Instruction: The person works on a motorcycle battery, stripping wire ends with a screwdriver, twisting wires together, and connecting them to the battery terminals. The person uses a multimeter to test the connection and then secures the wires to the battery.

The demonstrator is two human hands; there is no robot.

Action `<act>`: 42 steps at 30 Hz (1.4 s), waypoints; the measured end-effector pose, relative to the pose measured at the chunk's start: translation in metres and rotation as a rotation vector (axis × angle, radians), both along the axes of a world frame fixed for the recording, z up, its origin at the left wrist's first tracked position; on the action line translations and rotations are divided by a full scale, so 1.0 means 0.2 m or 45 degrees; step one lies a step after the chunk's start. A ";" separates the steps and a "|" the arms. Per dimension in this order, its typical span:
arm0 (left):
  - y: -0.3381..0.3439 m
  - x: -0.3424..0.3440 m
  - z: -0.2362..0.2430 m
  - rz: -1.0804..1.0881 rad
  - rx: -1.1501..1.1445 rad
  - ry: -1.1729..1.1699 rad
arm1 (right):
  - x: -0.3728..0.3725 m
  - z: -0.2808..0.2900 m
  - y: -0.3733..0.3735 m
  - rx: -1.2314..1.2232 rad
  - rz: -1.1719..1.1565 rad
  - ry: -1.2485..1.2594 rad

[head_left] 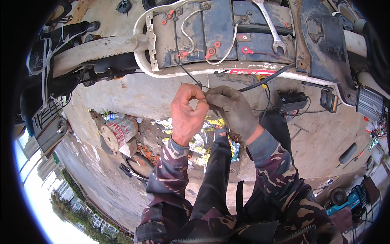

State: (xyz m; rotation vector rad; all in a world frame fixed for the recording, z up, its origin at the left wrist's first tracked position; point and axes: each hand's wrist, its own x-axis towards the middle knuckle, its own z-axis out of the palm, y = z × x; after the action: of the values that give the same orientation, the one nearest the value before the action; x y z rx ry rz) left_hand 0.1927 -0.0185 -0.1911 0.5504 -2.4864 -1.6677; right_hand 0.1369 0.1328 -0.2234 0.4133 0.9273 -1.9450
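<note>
My bare left hand [188, 114] is closed in a pinch, thumb and forefinger curled together. A thin black wire [188, 73] comes down from the batteries to its fingertips. Against it, my right hand [232, 109], in a dirty grey glove, pinches the wire's end area; the exact joint is hidden by the fingers. From behind the gloved hand a thicker black cable [268, 77] runs up to the right. Above both hands, several dusty black batteries [189, 34] sit in a white-framed vehicle body, linked by white leads [230, 53] with red terminal covers [210, 53].
An open-ended wrench [269, 24] lies across the batteries. A black box-shaped charger [291, 101] with wires stands on the concrete to the right. At left are a wooden-ended spool [118, 132] and a plastic bottle [114, 116]. A blue power tool [345, 201] lies lower right.
</note>
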 end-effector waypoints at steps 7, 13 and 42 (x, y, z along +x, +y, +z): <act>0.01 0.04 -0.01 0.140 0.141 0.048 | -0.01 0.02 0.00 -0.216 -0.117 -0.092; -0.03 0.04 0.09 -0.027 -0.097 -0.008 | -0.01 0.03 -0.02 -0.204 -0.107 -0.092; 0.11 0.05 -0.05 0.280 0.866 0.069 | 0.05 -0.08 0.02 0.420 0.115 1.500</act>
State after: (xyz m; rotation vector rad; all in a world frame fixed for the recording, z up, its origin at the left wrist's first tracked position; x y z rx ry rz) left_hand 0.2032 0.0032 -0.2004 0.7803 -1.6919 -2.3631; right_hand 0.1464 0.1370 -0.2389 -0.6935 1.9549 -1.8728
